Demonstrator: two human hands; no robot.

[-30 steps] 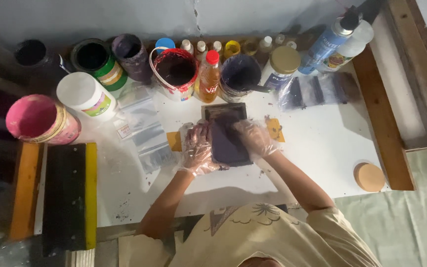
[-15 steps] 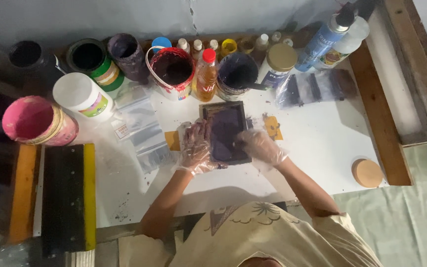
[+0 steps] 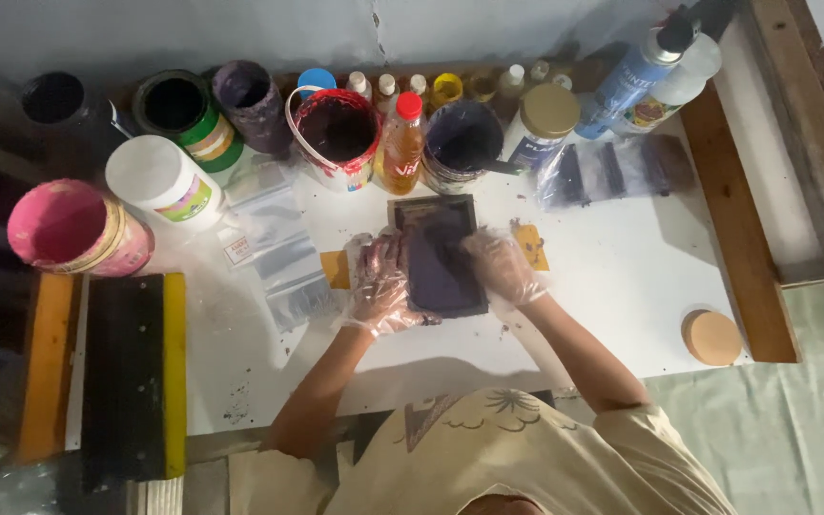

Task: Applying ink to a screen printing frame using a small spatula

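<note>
A small dark rectangular screen frame (image 3: 441, 256) coated with purple ink lies flat on the white table (image 3: 622, 286), over a yellow sheet (image 3: 531, 243). My left hand (image 3: 381, 284), in a clear plastic glove, presses on the frame's left edge. My right hand (image 3: 503, 267), also gloved, rests on the frame's right side with the fingers spread flat over it. Both forearms reach in from the bottom of the view.
Paint tubs and bottles line the back: a red-rimmed bucket (image 3: 336, 129), an orange bottle (image 3: 401, 143), a dark tub (image 3: 460, 143), a pink tub (image 3: 73, 229), a white jar (image 3: 164, 181). Clear bags (image 3: 278, 257) lie left. A black-and-yellow squeegee (image 3: 135, 372) sits lower left, a round lid (image 3: 712, 336) right.
Both hands have shifted slightly on the frame, the right hand sliding down and right along its edge. The frame has stayed in place.
</note>
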